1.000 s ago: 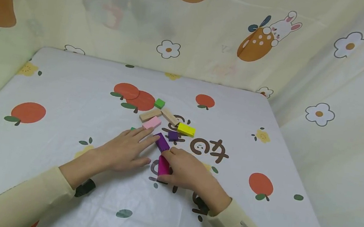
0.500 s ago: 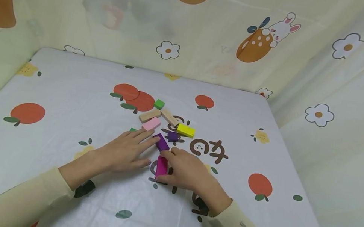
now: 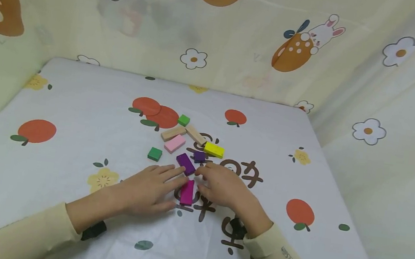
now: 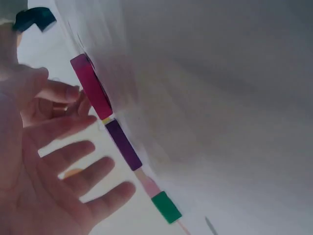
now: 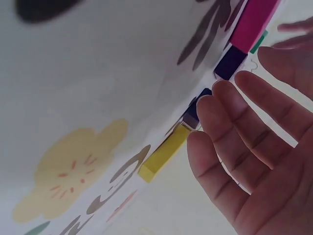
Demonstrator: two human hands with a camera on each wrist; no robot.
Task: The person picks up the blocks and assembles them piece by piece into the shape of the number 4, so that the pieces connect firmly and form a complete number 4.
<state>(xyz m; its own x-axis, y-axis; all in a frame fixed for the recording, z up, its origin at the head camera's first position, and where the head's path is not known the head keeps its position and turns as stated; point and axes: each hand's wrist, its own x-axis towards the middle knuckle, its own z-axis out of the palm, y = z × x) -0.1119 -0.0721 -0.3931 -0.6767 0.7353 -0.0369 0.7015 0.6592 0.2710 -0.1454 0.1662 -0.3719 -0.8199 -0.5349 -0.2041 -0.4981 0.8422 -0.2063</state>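
Note:
A magenta block [image 3: 186, 192] lies flat on the tablecloth between my two hands. My left hand [image 3: 151, 189] spreads its fingers just left of it; the fingertips come close to the block, and contact is hard to tell. To the right, my right hand [image 3: 224, 185] hovers with loosely bent fingers and holds nothing. A purple block [image 3: 185, 164] sits just beyond the magenta one, tilted, with a small dark purple block [image 3: 199, 157] near its far right end. In the right wrist view, a yellow block [image 5: 164, 152] appears beyond the fingertips.
Farther back lie a pink block [image 3: 174, 143], two plain wooden blocks [image 3: 173, 133] and a small light green block [image 3: 183, 120]. A darker green block [image 3: 154, 154] rests beyond my left fingers. Patterned curtains [image 3: 145, 31] stand behind the table and at its sides.
My right hand has let go of the magenta block and moved up and right, off it. My left hand has shifted slightly toward me and right, uncovering the darker green block.

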